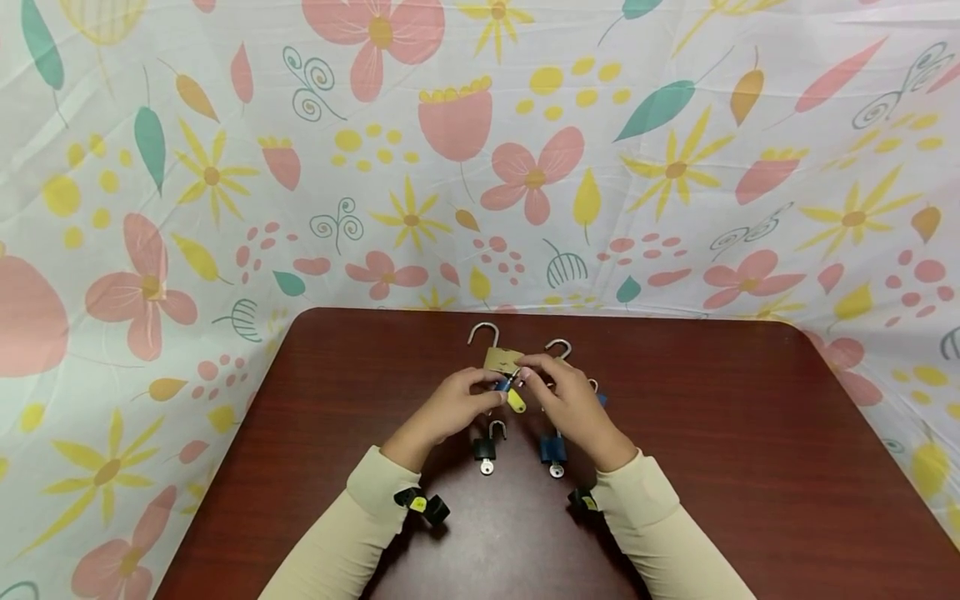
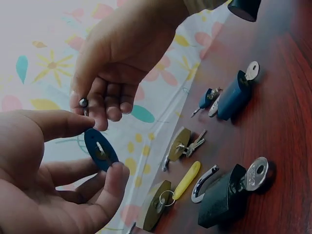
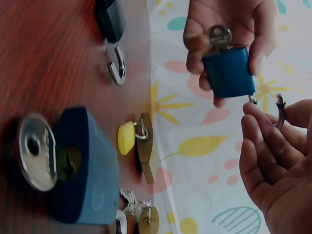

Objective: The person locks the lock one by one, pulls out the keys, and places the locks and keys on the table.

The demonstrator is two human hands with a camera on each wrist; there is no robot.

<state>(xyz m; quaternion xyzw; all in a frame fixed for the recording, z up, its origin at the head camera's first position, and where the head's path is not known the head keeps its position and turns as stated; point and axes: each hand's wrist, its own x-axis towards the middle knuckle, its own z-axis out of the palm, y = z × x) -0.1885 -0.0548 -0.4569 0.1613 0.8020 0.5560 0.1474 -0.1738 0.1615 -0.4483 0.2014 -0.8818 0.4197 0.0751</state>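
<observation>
left hand (image 1: 456,405) pinches blue padlock (image 3: 228,73) by its edges, fingers curled, key (image 3: 219,35) inserted, aloft over the table (image 1: 750,467) between both hands, presumably to steady it while right hand (image 1: 573,404), fingers bent, pinches the shackle (image 3: 281,108).

And there's the held padlock (image 3: 229,73) in the left hand (image 1: 457,404), right hand (image 1: 570,404) at its right, near-left padlock (image 1: 485,450) and near-right padlock (image 1: 553,450) before them on the table (image 1: 750,433), far-left padlock (image 1: 498,359) behind

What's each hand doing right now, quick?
Left hand: holding a blue padlock.
Right hand: pinching its metal shackle.
</observation>
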